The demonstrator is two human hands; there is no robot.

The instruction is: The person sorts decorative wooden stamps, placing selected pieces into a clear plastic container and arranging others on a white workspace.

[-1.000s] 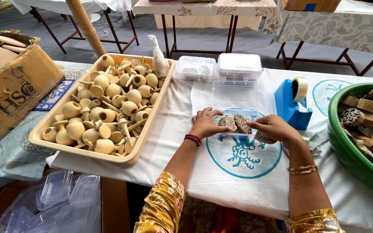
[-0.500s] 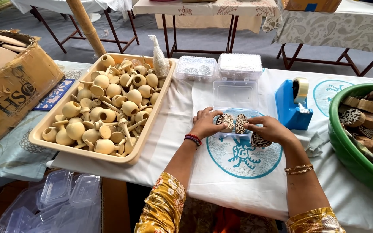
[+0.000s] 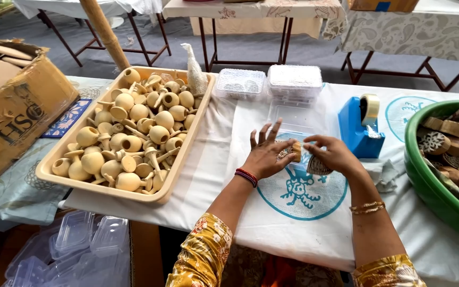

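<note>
We've got our left hand (image 3: 265, 154) spread flat over the clear box (image 3: 293, 125) mid-desk; right hand (image 3: 336, 154) pinches a carved wooden block (image 3: 295, 151) just beside it, long axis upright.

A cloth-covered table (image 3: 213, 159) carries a beige tray (image 3: 181, 165) left of the fingers (image 3: 264, 134), a blue tape dispenser (image 3: 354, 130) to their right.

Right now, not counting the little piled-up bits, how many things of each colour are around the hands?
Blue plastic tape dispenser: 1
Green round plastic basin: 1
Beige rectangular plastic tray: 1
Brown cardboard box: 1
Carved brown wooden stamp under the right hand: 1
Total: 5
</note>
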